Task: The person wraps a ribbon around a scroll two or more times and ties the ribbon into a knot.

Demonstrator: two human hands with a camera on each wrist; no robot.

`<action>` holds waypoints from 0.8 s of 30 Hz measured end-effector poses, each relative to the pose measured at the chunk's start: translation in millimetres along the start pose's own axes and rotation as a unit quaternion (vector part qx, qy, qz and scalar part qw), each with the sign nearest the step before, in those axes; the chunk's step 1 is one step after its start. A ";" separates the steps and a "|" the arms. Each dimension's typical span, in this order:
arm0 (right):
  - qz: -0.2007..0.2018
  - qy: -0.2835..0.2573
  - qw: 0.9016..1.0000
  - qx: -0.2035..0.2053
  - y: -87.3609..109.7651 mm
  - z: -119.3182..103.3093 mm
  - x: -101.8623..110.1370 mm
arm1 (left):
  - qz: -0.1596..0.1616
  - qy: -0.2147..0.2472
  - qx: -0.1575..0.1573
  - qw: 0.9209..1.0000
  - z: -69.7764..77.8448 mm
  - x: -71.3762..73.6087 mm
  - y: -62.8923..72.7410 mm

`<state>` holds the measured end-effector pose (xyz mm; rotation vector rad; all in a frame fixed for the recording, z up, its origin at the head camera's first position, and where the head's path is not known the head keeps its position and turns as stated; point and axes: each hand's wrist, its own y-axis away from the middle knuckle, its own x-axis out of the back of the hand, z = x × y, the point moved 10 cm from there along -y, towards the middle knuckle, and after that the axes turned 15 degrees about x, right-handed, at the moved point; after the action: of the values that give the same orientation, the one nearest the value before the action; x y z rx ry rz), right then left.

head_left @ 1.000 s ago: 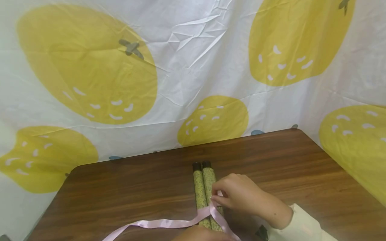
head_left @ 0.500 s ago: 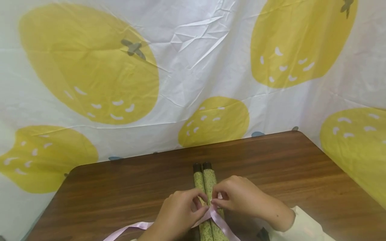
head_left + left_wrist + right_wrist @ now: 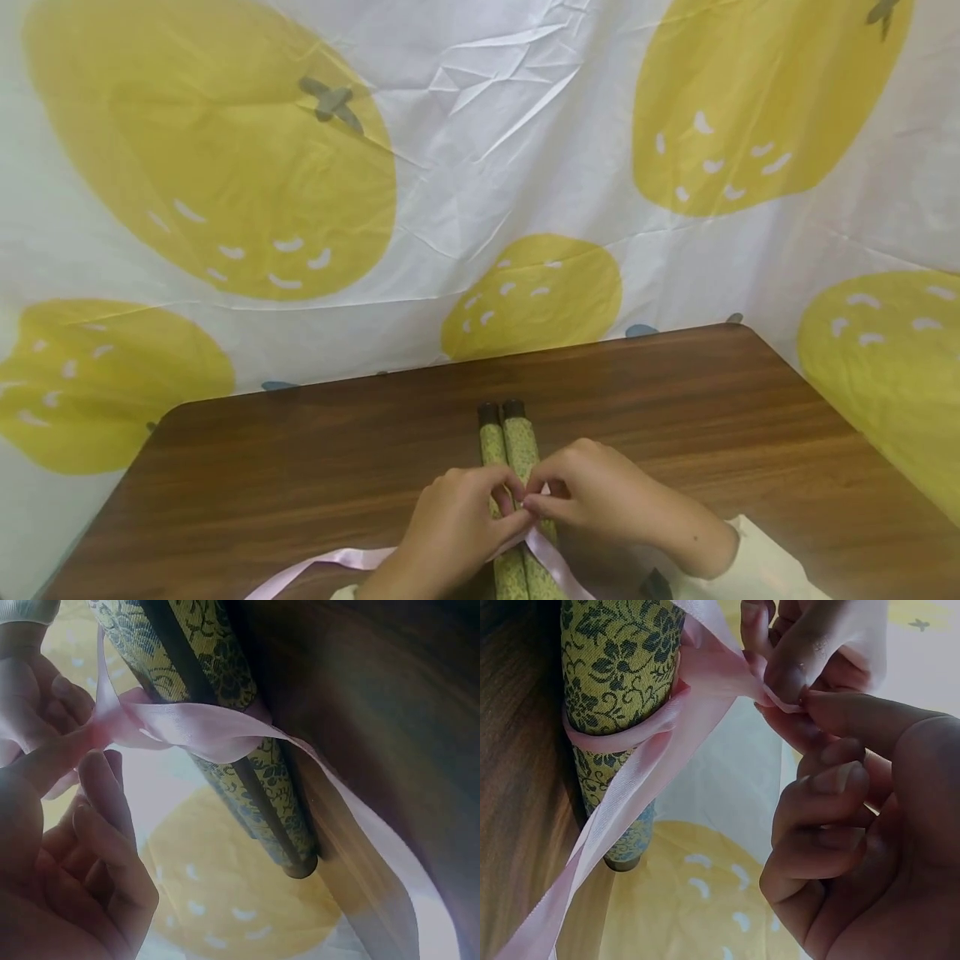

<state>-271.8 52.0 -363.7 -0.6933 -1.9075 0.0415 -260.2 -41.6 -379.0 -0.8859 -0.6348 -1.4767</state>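
Two slim scroll-like rolls, a left roll (image 3: 492,448) and a right roll (image 3: 522,446), lie side by side on the table, each with a dark end cap. In the right wrist view the brocade cover (image 3: 619,667) shows dark flowers on yellow-green. A pink satin ribbon (image 3: 202,729) is wrapped around the rolls, its tails trailing left and toward the front. Over the rolls, the left hand (image 3: 453,521) and right hand (image 3: 603,496) meet fingertip to fingertip. Both pinch the ribbon between thumb and index finger where it stands up from the wrap.
A brown wood-grain table (image 3: 300,467) lies under everything. Behind it and at the right hangs a white cloth (image 3: 420,200) printed with big yellow fruit. A small dark piece (image 3: 657,585) shows beside the right sleeve (image 3: 750,562).
The left hand has come up from the bottom edge to the ribbon and moved right until its fingertips meet the right hand's. The right hand stays nearly in place, pinching the ribbon.
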 end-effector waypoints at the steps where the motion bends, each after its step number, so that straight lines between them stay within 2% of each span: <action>1: 0.001 0.001 1.000 -0.001 -0.1 0.1 0.1 | 0.001 0.000 -0.002 1.000 0.4 -0.1 0.1; 5: 0.001 0.010 1.000 -0.005 0.4 0.8 1.3 | 0.003 0.003 -0.008 1.000 1.1 -0.1 0.4; 8: -0.002 0.040 0.999 -0.007 1.9 2.0 5.7 | 0.004 0.003 -0.004 1.000 0.1 0.1 -0.7; 12: -0.037 0.065 0.997 -0.026 6.9 4.7 7.0 | 0.004 0.002 0.003 1.000 -2.2 1.3 -2.4; 17: -0.099 0.077 0.992 -0.020 13.9 -1.5 -13.0 | 0.009 -0.002 0.011 1.000 -6.4 4.6 -3.6; 20: -0.098 0.089 0.991 -0.016 16.4 -6.5 -25.3 | 0.009 -0.004 0.015 1.000 -8.2 6.3 -3.7; 24: -0.084 0.076 0.993 -0.019 21.5 -7.5 -38.4 | 0.006 -0.004 0.016 1.000 -9.7 6.1 -2.7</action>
<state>-245.3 49.2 -399.5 -0.5433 -1.8171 -0.1512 -264.1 -52.7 -379.0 -0.8701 -0.6571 -1.4483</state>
